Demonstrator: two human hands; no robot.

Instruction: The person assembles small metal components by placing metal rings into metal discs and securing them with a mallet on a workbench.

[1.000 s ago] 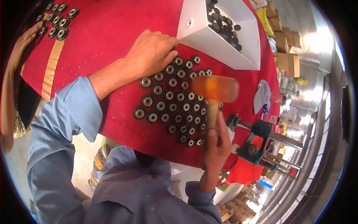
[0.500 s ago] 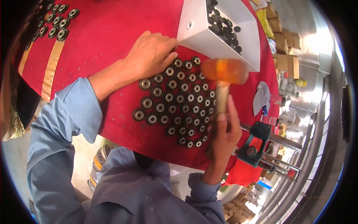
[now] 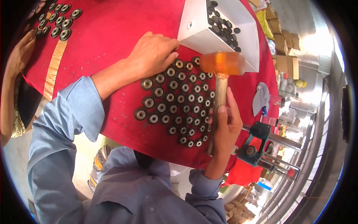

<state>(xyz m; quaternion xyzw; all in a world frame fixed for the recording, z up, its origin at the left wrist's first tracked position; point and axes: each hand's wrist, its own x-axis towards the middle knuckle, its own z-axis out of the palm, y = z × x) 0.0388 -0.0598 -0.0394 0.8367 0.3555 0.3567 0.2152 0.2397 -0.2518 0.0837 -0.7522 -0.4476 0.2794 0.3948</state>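
Observation:
In my right hand (image 3: pixel 228 123) is a mallet (image 3: pixel 223 62) with an amber, see-through head and a wooden handle. Its head hangs over the far right end of a group of round black wheels with metal bearing centres (image 3: pixel 172 84). My left hand (image 3: pixel 154 52) rests at the far side of this group, next to the corner of a white box (image 3: pixel 201 35). Its fingers are curled closed, and whatever they may hold is hidden. The wheels lie flat in loose rows on the red tablecloth (image 3: pixel 119 48).
Black discs (image 3: pixel 223 30) lie inside the white box. More bearing wheels (image 3: pixel 59 21) sit at the far left, where another person's hand (image 3: pixel 23 54) reaches in. A cap (image 3: pixel 261 98) and a metal clamp-like fixture (image 3: pixel 257 143) are on the right.
The mallet, blurred before, now shows sharply, its head slightly farther away and to the left. Another person's hand has come in at the left. My left hand stays put.

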